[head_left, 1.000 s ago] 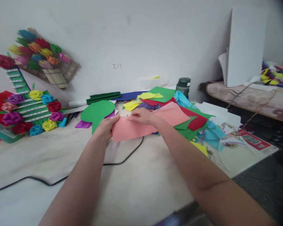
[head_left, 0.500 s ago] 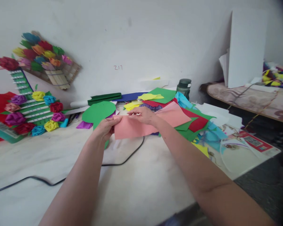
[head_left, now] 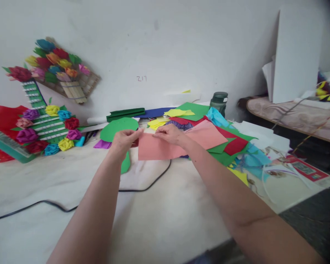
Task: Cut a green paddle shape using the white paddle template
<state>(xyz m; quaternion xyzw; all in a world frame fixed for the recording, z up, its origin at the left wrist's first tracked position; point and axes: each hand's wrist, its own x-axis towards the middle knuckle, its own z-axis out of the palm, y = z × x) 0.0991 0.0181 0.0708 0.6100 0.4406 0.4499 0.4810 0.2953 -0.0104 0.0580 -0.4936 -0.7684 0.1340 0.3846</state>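
A salmon-pink sheet of paper (head_left: 154, 148) stretches across the middle, raised above the table front side toward me. My right hand (head_left: 169, 135) pinches its top edge, thumb and fingers together. At the sheet's top left corner is my left hand (head_left: 125, 141), thumb and forefinger closed on the corner. Behind my right wrist, another part of pink sheet (head_left: 207, 134) lies over red and green sheets (head_left: 233, 141); whether it joins the held one is hidden. Left of the hands lies a round green cutout (head_left: 118, 128), with a green piece (head_left: 125, 164) below.
A green guitar shape with paper flowers (head_left: 51, 126) stands at left, beside a teal-edged box (head_left: 12, 146). A black cable (head_left: 151, 187) crosses the white table (head_left: 165, 220). A dark bottle (head_left: 219, 102) stands behind colored scraps (head_left: 243, 159). A white board (head_left: 297, 55) leans at right.
The view has swung slightly left. My left fingers have slid to the very corner of the pink sheet, and my right fingers have closed lower on its top edge.
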